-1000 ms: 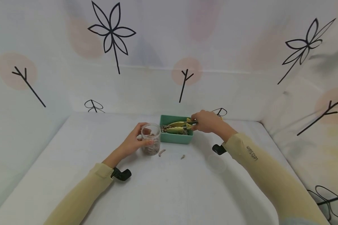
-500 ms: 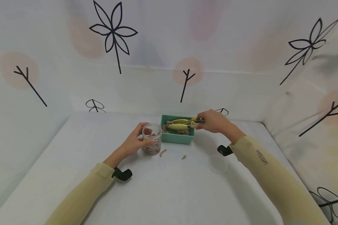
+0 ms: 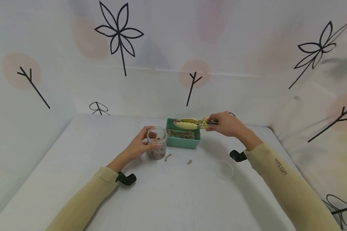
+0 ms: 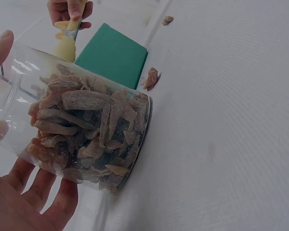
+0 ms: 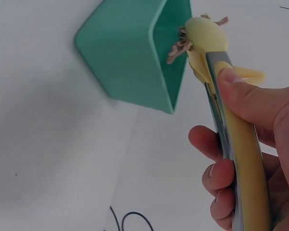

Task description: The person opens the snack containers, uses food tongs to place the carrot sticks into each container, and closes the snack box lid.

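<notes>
My left hand [image 3: 135, 148] grips a clear jar [image 3: 157, 150] standing on the table beside the green box. Brownish dried strips [image 4: 84, 113] fill much of the jar, seen through its wall in the left wrist view. In my right hand [image 3: 227, 124] is a pair of yellow tongs [image 5: 245, 144], fingers and thumb wrapped round the handles. The tongs' heads are above the green box [image 3: 181, 143], and a few dried strips [image 5: 179, 49] stick out from between them. More strips [image 3: 188, 134] lie inside the box. The jar's mouth shows no lid.
Two loose pieces lie on the white table [image 3: 162, 199] in front: a strip [image 3: 168, 157] near the jar and a smaller bit [image 3: 189, 162] before the box. A clear round lid [image 3: 224, 170] lies to the right. A patterned white cloth wall [image 3: 156, 93] stands behind.
My right hand has lifted the tongs from inside the box and drawn them rightward, with strips now between their heads. My left hand and the jar have stayed put.
</notes>
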Demonstrator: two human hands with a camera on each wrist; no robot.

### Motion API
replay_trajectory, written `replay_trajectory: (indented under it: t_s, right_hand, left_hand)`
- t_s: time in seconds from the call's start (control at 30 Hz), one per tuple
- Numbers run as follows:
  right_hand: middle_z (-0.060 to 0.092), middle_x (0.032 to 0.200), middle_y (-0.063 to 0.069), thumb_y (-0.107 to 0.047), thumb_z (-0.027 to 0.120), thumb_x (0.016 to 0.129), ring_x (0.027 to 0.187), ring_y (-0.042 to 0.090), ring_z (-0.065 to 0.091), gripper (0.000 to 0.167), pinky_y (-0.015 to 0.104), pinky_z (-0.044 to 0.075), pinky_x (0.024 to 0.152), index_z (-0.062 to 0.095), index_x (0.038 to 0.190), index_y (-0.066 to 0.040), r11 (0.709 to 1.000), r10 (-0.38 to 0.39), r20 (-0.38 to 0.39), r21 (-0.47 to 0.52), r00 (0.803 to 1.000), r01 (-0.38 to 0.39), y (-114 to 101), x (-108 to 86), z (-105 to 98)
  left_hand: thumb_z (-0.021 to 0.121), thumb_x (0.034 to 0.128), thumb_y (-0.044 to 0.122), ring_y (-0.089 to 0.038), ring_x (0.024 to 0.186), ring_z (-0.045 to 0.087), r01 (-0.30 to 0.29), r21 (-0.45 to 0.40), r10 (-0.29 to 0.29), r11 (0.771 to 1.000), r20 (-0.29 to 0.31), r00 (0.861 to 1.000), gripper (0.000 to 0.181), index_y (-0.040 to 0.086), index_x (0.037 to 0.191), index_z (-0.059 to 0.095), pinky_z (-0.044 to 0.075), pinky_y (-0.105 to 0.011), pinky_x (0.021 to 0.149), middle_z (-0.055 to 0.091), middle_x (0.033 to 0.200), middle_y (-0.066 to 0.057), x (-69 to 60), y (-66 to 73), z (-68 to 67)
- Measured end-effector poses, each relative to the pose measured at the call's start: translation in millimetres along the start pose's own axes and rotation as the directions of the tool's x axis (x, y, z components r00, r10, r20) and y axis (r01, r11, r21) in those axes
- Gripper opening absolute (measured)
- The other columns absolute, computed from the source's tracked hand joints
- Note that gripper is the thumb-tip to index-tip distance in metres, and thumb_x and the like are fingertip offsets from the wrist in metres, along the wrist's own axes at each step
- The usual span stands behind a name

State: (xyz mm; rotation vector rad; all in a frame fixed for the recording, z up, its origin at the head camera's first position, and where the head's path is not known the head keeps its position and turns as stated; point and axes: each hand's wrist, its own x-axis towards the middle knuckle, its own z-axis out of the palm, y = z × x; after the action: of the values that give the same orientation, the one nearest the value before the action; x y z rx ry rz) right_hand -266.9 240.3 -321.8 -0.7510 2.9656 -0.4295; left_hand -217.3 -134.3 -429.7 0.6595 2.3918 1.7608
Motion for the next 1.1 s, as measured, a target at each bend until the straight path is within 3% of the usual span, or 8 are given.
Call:
replay_trajectory:
  t_s: [0.37,0.63,0.87,1.1]
  right_hand:
    - [0.071,0.104,0.013,-0.027,0.073,0.092,0.084,0.023,0.062,0.042,0.043,0.054,0.078,0.066,0.122,0.001,0.995,0.022,-0.021,0.098,1.0,-0.02,-7.5,-2.7,-20.2]
    - [0.071,0.104,0.01,-0.027,0.073,0.093,0.083,0.022,0.061,0.038,0.037,0.053,0.075,0.067,0.12,-0.001,0.98,-0.03,-0.051,0.193,0.998,0.04,-30.8,-3.4,-26.9]
    - [0.071,0.103,0.006,-0.024,0.075,0.092,0.085,0.021,0.062,0.034,0.037,0.054,0.076,0.068,0.118,-0.004,0.95,-0.101,-0.053,0.291,0.993,0.112,-57.2,-2.2,-14.1]
    - [0.072,0.104,0.006,-0.02,0.076,0.09,0.087,0.019,0.064,0.032,0.038,0.055,0.078,0.07,0.117,-0.004,0.914,-0.154,-0.087,0.365,0.984,0.175,-67.5,-3.2,12.8]
  left_hand:
    - [0.076,0.0903,0.015,-0.037,0.126,0.046,-0.001,-0.012,0.001,1.0,-0.003,1.0,0.069,0.014,0.147,0.036,0.043,-0.056,0.101,0.049,0.137,-0.019,-1.4,3.1,-1.5]
    - [0.076,0.0898,0.018,-0.034,0.125,0.047,0.01,0.003,-0.01,1.0,0.002,1.0,0.07,0.017,0.147,0.036,0.043,-0.055,0.101,0.048,0.137,-0.016,0.0,2.5,-1.2]
    - [0.077,0.089,0.021,-0.032,0.125,0.048,0.022,0.007,-0.022,1.0,0.004,1.0,0.071,0.02,0.147,0.036,0.043,-0.055,0.101,0.05,0.138,-0.014,0.7,1.3,-0.8]
    - [0.077,0.0893,0.021,-0.033,0.126,0.047,0.031,0.008,-0.031,0.999,0.001,1.0,0.073,0.02,0.148,0.034,0.042,-0.056,0.102,0.05,0.141,-0.017,1.0,1.4,0.5]
